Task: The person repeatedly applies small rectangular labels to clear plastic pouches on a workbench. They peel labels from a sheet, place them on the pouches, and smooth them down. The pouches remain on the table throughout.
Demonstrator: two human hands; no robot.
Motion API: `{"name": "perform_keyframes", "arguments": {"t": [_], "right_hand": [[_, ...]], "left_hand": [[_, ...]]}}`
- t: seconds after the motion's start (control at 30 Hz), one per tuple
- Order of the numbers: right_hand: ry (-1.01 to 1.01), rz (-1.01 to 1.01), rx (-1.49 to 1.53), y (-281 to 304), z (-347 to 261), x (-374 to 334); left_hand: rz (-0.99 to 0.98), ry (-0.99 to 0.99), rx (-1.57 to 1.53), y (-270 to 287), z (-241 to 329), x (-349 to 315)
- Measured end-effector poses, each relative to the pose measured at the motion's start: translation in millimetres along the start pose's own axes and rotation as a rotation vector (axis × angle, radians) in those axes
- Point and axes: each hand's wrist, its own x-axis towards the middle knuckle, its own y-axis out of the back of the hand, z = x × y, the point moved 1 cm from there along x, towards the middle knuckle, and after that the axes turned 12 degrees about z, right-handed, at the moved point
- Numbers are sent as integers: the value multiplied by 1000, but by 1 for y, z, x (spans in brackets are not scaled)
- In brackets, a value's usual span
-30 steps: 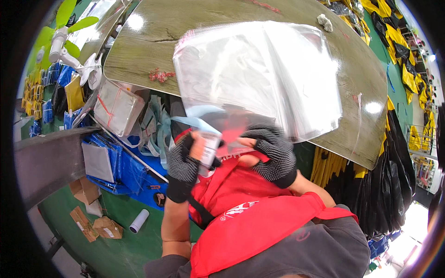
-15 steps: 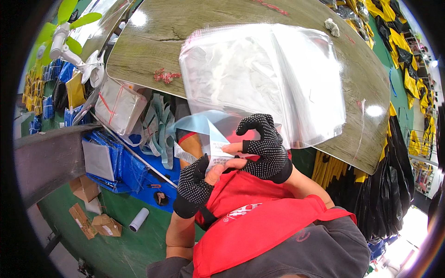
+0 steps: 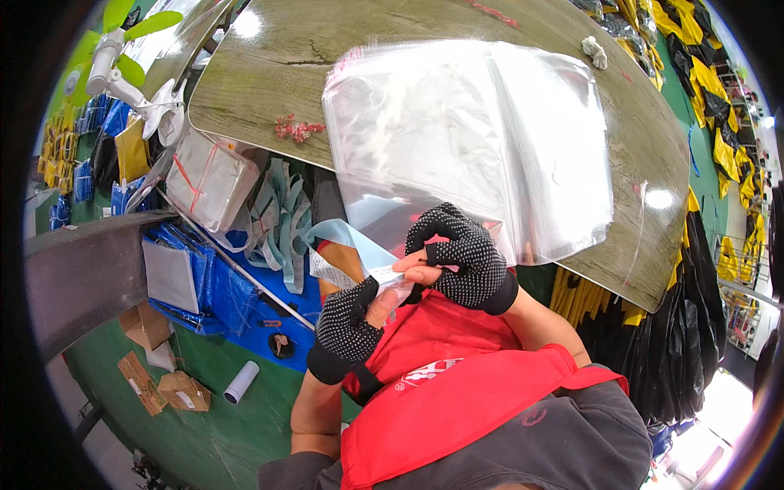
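Note:
My left hand (image 3: 349,331), in a black dotted glove with bare fingertips, is closed on the lower end of a label strip (image 3: 347,237). The strip has a light blue back and a white printed face. It loops up and leftward from my fingers, with its white side partly turned out. My right hand (image 3: 463,260), gloved the same way, pinches the strip's end just above my left thumb, and both sets of fingertips nearly touch. Behind my hands lies a stack of clear plastic bags (image 3: 425,122) on the wood-patterned table (image 3: 269,73), overhanging its near edge.
More label strips (image 3: 282,216) hang at the left beside a tied bundle of clear bags (image 3: 208,180). Blue packages (image 3: 233,294) lie below them. A green-bladed fan (image 3: 106,61) stands far left. Cardboard pieces (image 3: 184,390) and a white tube (image 3: 242,382) are on the green floor.
My right fingers have come down and left, closer to my left thumb. The printed end of the strip has tipped flatter between my hands. The view has shifted slightly.

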Motion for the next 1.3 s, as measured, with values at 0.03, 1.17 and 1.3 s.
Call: {"name": "perform_keyframes", "arguments": {"t": [0.03,1.17,1.3], "right_hand": [[-18,-6,3,1,0,2],[-158,213,-299,31,26,-30],[275,85,-406,30,0,-24]], "left_hand": [[20,-96,134,2,-3,0],[199,-41,-591,1,-17,33],[225,-80,-369,-9,-17,38]]}}
